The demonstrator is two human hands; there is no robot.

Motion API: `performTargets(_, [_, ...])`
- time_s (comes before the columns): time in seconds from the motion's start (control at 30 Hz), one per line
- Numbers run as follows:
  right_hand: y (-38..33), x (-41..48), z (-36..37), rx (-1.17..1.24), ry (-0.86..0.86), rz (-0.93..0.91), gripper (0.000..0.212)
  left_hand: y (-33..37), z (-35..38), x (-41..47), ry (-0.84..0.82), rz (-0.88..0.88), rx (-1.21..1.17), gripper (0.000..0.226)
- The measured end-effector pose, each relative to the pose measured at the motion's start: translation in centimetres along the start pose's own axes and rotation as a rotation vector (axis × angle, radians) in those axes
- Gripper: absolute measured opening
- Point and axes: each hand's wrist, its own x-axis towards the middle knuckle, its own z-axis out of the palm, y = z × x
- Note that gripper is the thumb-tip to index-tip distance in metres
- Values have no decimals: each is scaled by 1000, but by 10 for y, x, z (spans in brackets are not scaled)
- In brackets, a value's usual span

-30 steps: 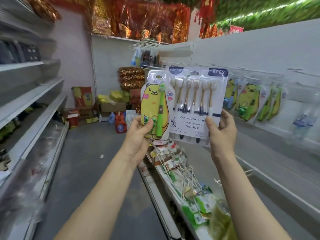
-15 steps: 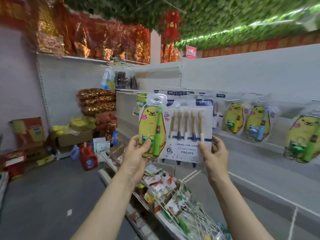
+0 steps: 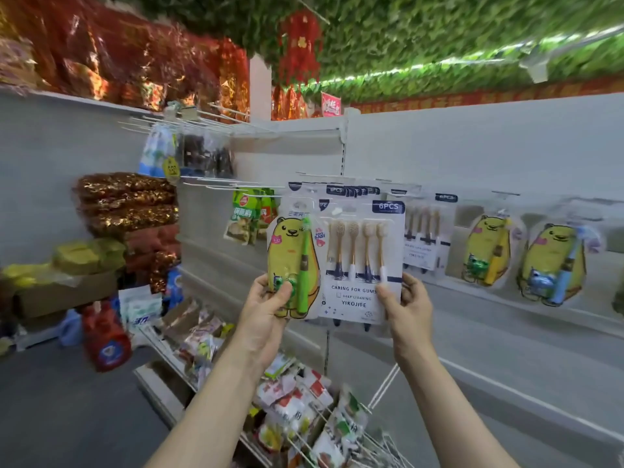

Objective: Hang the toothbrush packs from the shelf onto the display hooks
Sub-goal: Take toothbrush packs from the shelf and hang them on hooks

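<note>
My left hand (image 3: 266, 312) grips a yellow bear-shaped pack with a green toothbrush (image 3: 293, 261) by its lower edge. My right hand (image 3: 407, 305) holds a white 6PCS toothbrush pack (image 3: 363, 255) by its lower right corner. Both packs are raised side by side in front of the white display wall. Behind the 6PCS pack several matching packs (image 3: 351, 190) hang on a hook. Another 6PCS pack (image 3: 426, 231) hangs to the right, then two bear packs (image 3: 489, 251) (image 3: 553, 265) on further hooks.
Empty wire hooks (image 3: 219, 184) stick out of the wall at upper left, beside hanging snack bags (image 3: 248, 216). Below my arms a low shelf (image 3: 158, 383) holds packets and wire hooks. Boxes, red bottles and gold bags are stacked at the aisle's far left.
My view has swung right and up, toward the display wall. Both hands have carried the two packs closer to the hanging 6PCS packs, still held the same way.
</note>
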Motion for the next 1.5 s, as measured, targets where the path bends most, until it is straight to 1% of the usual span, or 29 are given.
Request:
performTargets(0.07, [4, 14, 1, -2, 53, -24, 30, -2, 1, 22, -45, -4, 7, 30])
performTargets(0.13, [7, 26, -1, -7, 112, -36, 33, -3, 4, 41, -85, -16, 0, 39])
performTargets(0.23, [8, 37, -5, -53, 181, -35, 43, -10, 11, 61, -156, -68, -22, 39])
performTargets(0.33, [3, 44, -2, -78, 245, -60, 36, -14, 18, 77, -235, -137, -44, 41])
performTargets(0.4, [-1, 45, 4, -89, 281, -69, 30, -14, 21, 83, -280, -181, -34, 47])
performTargets(0.47, [-3, 44, 7, -79, 309, -67, 29, -13, 23, 86, -311, -215, -21, 51])
performTargets(0.6, [2, 41, 11, -57, 388, -66, 31, -12, 18, 95, -347, -247, -36, 47])
performTargets(0.73, [1, 44, 14, -84, 387, -84, 30, -16, 15, 99, -351, -265, -67, 50])
performTargets(0.97, [10, 62, 8, -63, 382, -83, 34, -30, 21, 109, -348, -284, -69, 31])
performTargets(1.13, [22, 85, -6, -60, 367, -71, 37, -40, 34, 121, -353, -263, -38, 37])
performTargets(1.3, [43, 113, -20, -51, 352, -60, 39, -54, 45, 134, -334, -255, -62, 42])
performTargets(1.5, [61, 148, -36, -59, 332, -75, 39, -70, 56, 146, -344, -218, -87, 33])
